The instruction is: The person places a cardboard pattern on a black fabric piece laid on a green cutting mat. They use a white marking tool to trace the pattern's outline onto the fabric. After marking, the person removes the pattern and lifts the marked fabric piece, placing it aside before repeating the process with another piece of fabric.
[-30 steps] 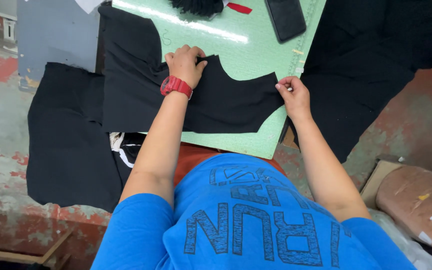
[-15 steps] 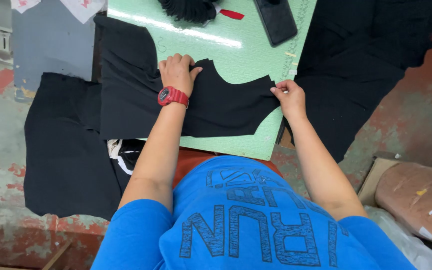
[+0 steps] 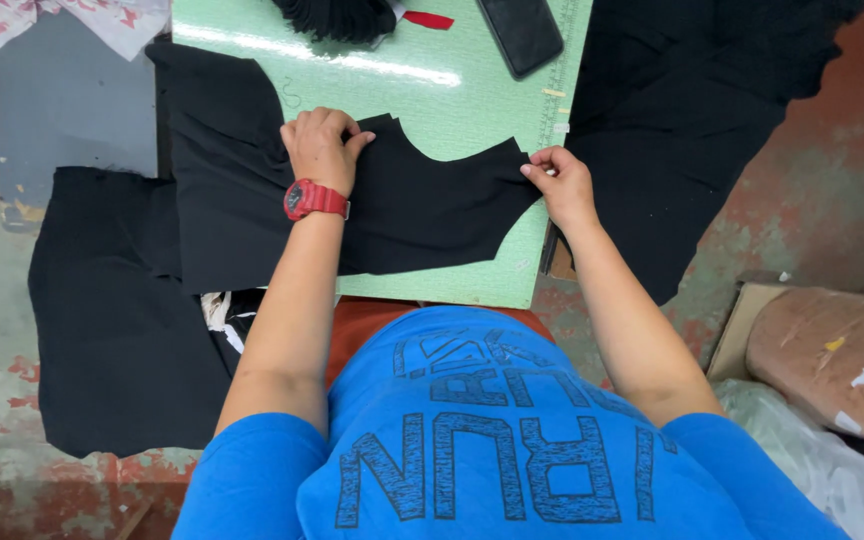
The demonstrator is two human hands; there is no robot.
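A cut piece of black fabric point(image 3: 422, 210) lies across the green cutting mat point(image 3: 452, 95). My left hand point(image 3: 320, 148), with a red watch on the wrist, presses down on the fabric near its curved upper edge, fingers curled. My right hand point(image 3: 557, 180) pinches the fabric's pointed right corner at the mat's right edge. I wear a blue printed shirt, seen at the bottom of the view.
A black phone point(image 3: 520, 32) and a red scrap point(image 3: 428, 19) lie at the mat's far end beside a dark bundle point(image 3: 337, 15). More black cloth hangs at the left point(image 3: 112, 300) and right point(image 3: 682, 120). A brown roll point(image 3: 832, 360) lies on the floor at right.
Both hands stay on the black fabric, hardly moved on the mat. The camera view has shifted, so the mat's far end is cut off higher.
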